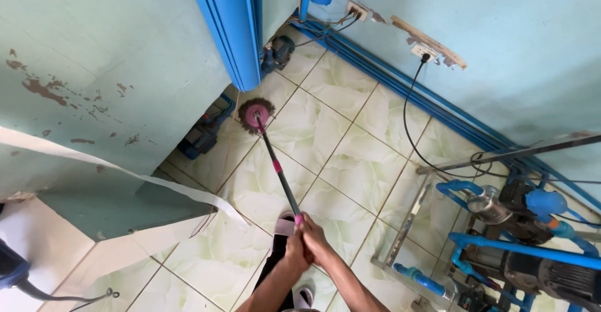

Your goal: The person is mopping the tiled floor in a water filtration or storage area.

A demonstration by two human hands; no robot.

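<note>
Both hands sit at the bottom centre of the frame, the left hand (pixel 297 251) and the right hand (pixel 315 237) stacked together, each grip clenched around the top of a mop handle (pixel 278 168) that runs up and left across the frame. At its far end the round mop head (pixel 255 115), pink in the middle with a dark fringe, rests flat on the pale green tiled floor (pixel 338 136) in the upper middle of the frame, just beside the foot of a blue pipe column (pixel 233 30) and near the corner of the walls. Judging from the tiles alone, no wet streaks or clear dirt lines show, so I cannot tell how much of the floor is mopped; the head stands in the far corner, and the tiles nearer the feet look the same. A metal frame with blue pumps (pixel 526 237) fills the lower right, and a black cable (pixel 410 130) trails down from a wall socket (pixel 423 51).
</note>
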